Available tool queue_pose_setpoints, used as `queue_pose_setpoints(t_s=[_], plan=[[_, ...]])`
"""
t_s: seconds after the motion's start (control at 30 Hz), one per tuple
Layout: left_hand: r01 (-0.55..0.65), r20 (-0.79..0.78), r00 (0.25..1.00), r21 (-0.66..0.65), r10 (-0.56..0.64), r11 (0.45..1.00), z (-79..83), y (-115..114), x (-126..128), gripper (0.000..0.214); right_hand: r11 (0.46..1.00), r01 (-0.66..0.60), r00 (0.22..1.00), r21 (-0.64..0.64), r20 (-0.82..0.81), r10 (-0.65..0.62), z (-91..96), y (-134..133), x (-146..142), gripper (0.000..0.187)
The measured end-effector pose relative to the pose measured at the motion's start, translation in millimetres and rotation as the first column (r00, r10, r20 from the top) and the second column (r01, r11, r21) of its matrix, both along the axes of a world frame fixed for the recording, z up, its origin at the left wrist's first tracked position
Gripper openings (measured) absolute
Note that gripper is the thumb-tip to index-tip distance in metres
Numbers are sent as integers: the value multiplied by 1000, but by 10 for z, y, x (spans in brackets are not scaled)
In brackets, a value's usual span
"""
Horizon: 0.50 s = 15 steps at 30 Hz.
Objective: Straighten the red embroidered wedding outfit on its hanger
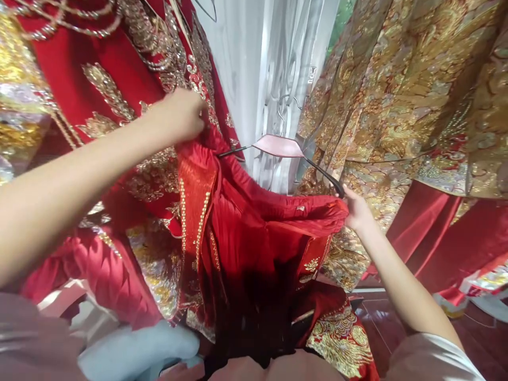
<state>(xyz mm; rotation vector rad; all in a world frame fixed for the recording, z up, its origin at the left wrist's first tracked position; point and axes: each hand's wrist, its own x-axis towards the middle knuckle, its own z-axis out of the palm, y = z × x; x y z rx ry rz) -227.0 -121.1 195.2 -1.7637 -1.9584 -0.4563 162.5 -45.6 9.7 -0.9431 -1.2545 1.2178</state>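
Observation:
A red skirt (254, 233) with a gathered waistband and gold-trimmed panels is spread between my hands. My left hand (189, 114) is closed on the waistband's left end, raised higher than the other; its fingertips are mostly hidden. My right hand (356, 209) pinches the right end of the waistband where the hanger's dark arm meets it. The hanger (278, 146) has a pink middle, thin dark arms and a metal hook, and it tilts down to the right. Its left arm runs to the waistband near my left hand. The skirt's lower part falls into shadow toward me.
Red garments with beads and gold embroidery (115, 69) hang close on the left. Gold brocade garments (397, 84) hang on the right, with red satin (428, 238) below. Behind are whitish translucent covers (273, 63). A grey-blue rounded object (138, 349) is at lower left; dark red floor tiles (384, 317) show lower right.

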Motion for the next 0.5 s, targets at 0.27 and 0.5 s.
queue_pose_setpoints(t_s=[0.27, 0.5], plan=[[44, -150, 982, -427, -119, 903, -573, -450, 738, 31, 988, 89, 959, -123, -258, -118, 58, -141, -137, 16], [620, -376, 743, 73, -554, 781, -503, 229, 1379, 43, 992, 29, 975, -123, -213, -55, 244, -199, -17, 19]])
